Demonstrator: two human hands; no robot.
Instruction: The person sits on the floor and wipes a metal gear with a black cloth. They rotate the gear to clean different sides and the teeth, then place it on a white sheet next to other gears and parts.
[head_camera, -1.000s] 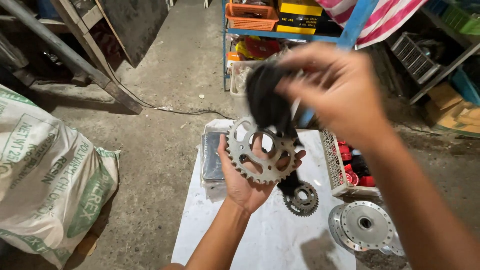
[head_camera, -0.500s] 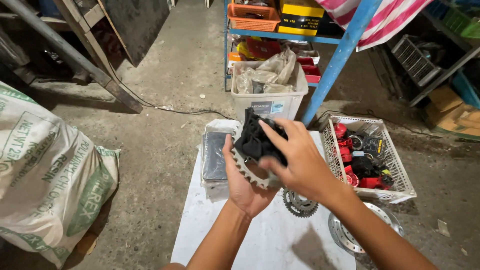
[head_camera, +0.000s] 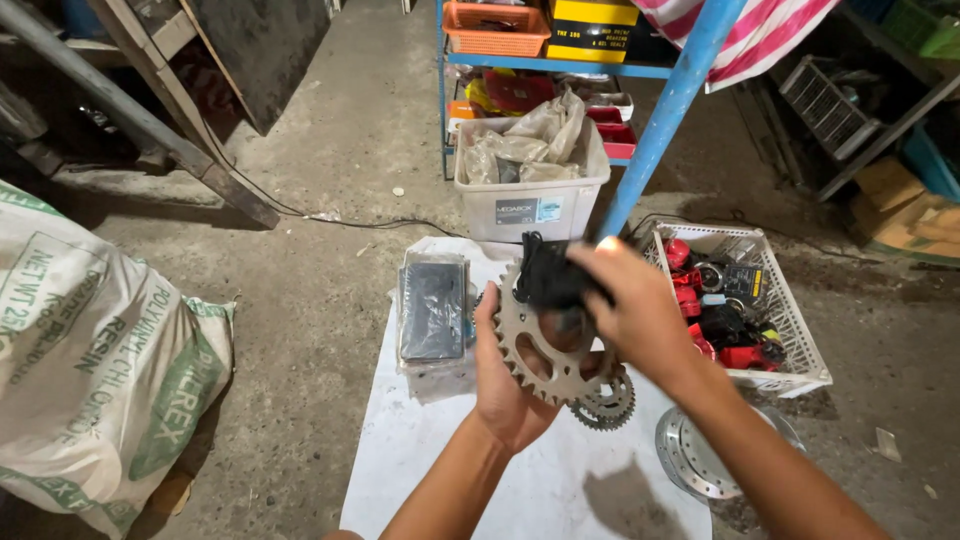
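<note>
A: What colour is the big sprocket (head_camera: 545, 345)?

B: Dull tan-grey metal. The rag (head_camera: 553, 280) against it is black.

A: And underneath?

B: A white sheet (head_camera: 470, 470), on a grey concrete floor (head_camera: 320, 210).

A: The basket (head_camera: 800, 345)?

B: White mesh, with red and black parts inside. The post (head_camera: 665, 115) is bright blue; the cloth (head_camera: 770, 30) above it is striped pink and white.

A: The sack (head_camera: 90, 350)?

B: Off-white with green printing.
</note>
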